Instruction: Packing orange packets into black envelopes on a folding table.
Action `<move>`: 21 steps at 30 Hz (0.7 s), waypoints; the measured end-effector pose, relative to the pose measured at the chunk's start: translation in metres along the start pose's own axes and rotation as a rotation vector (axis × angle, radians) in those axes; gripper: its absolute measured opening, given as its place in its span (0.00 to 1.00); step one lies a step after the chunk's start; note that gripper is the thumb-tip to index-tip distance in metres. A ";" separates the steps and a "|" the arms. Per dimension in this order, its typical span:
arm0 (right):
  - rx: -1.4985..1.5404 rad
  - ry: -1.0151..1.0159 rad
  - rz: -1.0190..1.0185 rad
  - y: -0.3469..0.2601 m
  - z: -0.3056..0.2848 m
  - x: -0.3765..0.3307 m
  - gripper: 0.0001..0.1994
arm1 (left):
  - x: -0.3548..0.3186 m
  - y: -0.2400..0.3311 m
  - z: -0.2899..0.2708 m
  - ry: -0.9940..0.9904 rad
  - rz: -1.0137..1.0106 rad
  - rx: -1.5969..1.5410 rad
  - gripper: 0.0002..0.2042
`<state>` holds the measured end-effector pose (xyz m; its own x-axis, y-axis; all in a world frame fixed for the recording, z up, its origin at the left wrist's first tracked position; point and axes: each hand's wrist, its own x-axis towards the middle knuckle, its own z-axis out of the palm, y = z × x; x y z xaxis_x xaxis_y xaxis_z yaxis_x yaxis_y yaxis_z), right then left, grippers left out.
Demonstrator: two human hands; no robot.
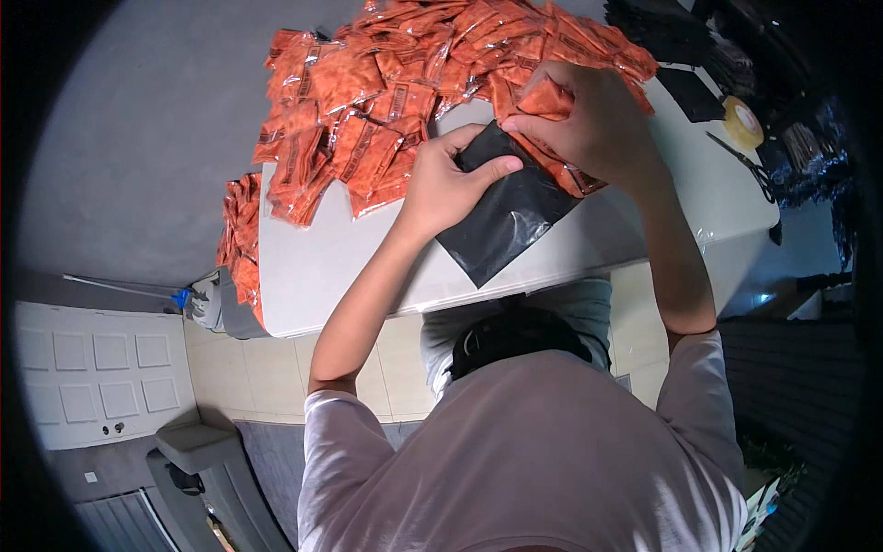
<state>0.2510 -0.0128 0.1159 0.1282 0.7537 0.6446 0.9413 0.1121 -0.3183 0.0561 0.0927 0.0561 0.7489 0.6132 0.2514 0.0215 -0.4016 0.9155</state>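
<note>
A black plastic mailing bag point(508, 213) is tilted above the near part of the white table. My left hand point(448, 182) grips it by its upper left side, thumb lying across the front. In my right hand point(602, 129) is an orange packet point(549, 99) in clear plastic, pinched between thumb and fingers right at the bag's upper edge. More orange material shows along the bag's right side; whether it lies inside or behind the bag I cannot tell. Beyond both hands spreads a large heap of similar orange packets point(368, 138).
At the right of the table point(340, 267) are a roll of tape point(743, 124), scissors point(750, 166) and a stack of black bags point(662, 37). More orange packets point(241, 235) hang past the left edge. A grey sofa point(216, 478) stands at lower left, near a white door point(106, 373).
</note>
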 end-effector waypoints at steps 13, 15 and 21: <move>0.310 -0.158 -0.105 0.007 0.010 0.007 0.18 | 0.005 -0.001 0.009 0.050 0.045 -0.122 0.17; 0.311 -0.119 -0.141 0.007 0.012 0.009 0.18 | 0.007 -0.005 0.011 0.075 0.095 -0.235 0.16; 0.195 -0.132 -0.115 0.016 0.011 0.005 0.21 | 0.010 -0.004 0.002 0.031 -0.058 -0.133 0.13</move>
<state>0.2631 0.0001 0.1065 -0.0300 0.8056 0.5917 0.8679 0.3146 -0.3843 0.0650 0.0987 0.0544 0.7280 0.6543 0.2047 -0.0255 -0.2725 0.9618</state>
